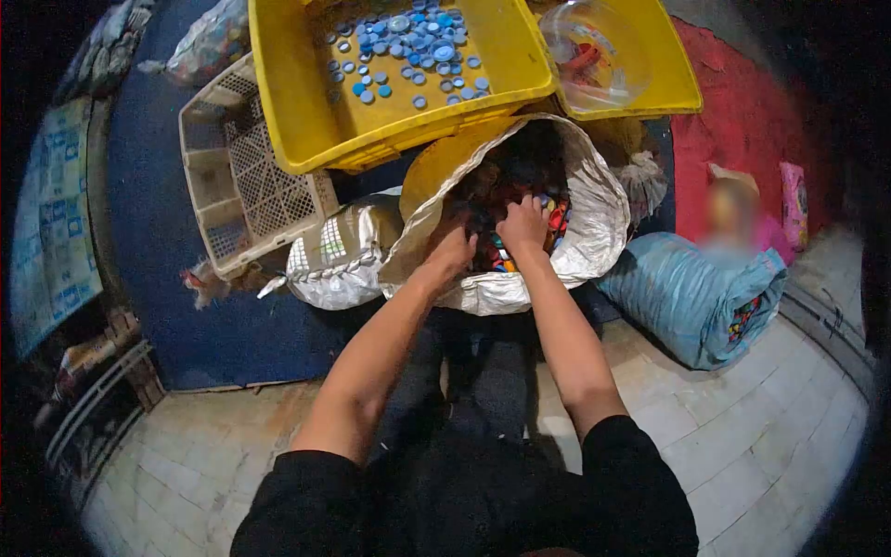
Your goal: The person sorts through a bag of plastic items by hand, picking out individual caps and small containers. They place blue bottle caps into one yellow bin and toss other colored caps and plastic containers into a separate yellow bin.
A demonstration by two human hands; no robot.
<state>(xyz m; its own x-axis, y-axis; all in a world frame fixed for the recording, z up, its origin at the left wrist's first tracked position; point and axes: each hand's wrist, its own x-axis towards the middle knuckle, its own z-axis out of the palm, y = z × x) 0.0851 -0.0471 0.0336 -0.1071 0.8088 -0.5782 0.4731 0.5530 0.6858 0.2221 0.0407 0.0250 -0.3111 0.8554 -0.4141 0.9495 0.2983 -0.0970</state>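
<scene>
A white woven sack point(594, 223) stands wide open in front of me, with coloured bottle caps point(558, 223) inside, several of them red, orange and blue. Both my hands reach into its mouth. My right hand point(524, 225) is over the caps with its fingers curled down, and whatever is under the fingertips is hidden. Close to the sack's left inner side is my left hand point(452, 249), its fingers mostly lost in shadow. Beyond the sack, a yellow tub point(316, 139) holds many loose blue caps point(422, 46).
A second yellow tub point(673, 84) with a clear plastic container point(594, 70) is at the back right. A beige perforated crate point(209, 176) and a white bag point(343, 278) lie left. A tied blue sack point(677, 297) sits right, near a blurred person point(775, 241).
</scene>
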